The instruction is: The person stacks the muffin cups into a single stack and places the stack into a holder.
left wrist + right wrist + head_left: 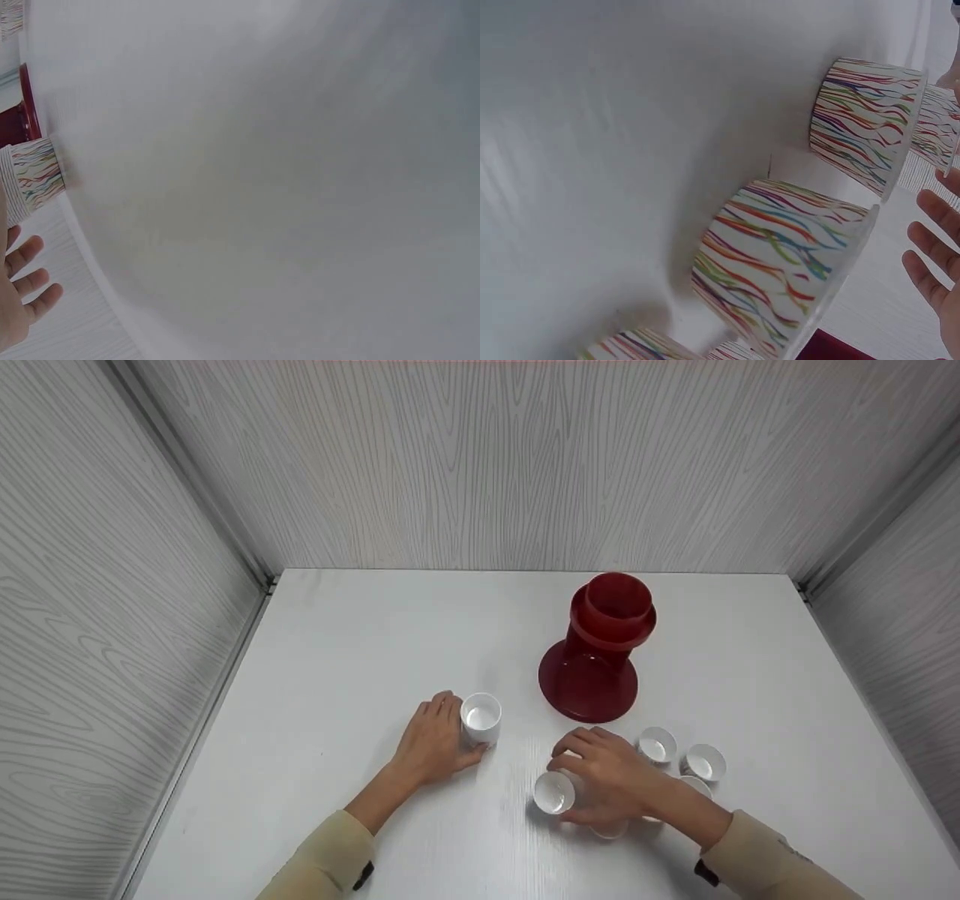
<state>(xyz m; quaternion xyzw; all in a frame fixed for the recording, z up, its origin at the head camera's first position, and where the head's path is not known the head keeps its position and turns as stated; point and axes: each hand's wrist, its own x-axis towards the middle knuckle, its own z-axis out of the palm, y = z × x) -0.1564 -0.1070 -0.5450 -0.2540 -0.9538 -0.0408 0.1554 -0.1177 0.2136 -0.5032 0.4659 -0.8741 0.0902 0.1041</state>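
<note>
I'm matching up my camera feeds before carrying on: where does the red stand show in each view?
Head: right of centre, beyond the hands, the red stand shows whole.
Left wrist: at the left edge, partly cut off, just above a striped white cup.
Right wrist: only a sliver at the bottom edge, right of centre.
Shared landmark: white cups, near the stand in every picture; I cannot tell whether it's the same cup.

Your hands [431,742] [611,774] are bare past a tan left sleeve [326,851] and tan right sleeve [769,862]. A black bit [363,876] [706,873] peeks from each cuff [354,832] [726,841]; the right sleeve has a dark mark [793,850].
</note>
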